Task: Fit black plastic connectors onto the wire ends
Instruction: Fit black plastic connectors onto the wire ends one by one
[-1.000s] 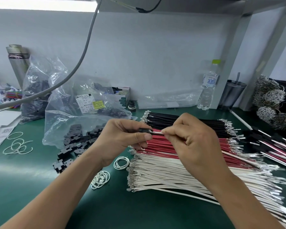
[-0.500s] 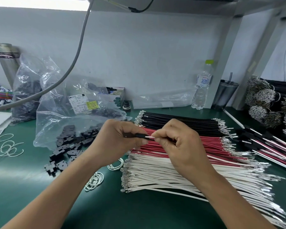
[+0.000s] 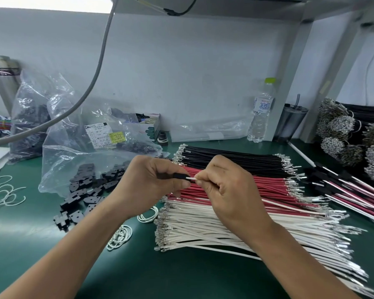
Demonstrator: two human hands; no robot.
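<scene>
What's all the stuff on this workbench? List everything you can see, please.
Black wires with metal tips: one stack, back of pile.
Red wires: one stack, middle.
White wires: one stack, front.
Loose black plastic connectors: many, spilling from clear plastic bag, left.
White loops: several, on green mat.
Clear water bottle: one, green cap, at wall.
Dark tumbler with straw: one, beside bottle.
Steel flask: one, far left.
Finished wire sets: a pile, right.
Left hand: grips one black connector.
Right hand: pinches a white wire at that connector.
</scene>
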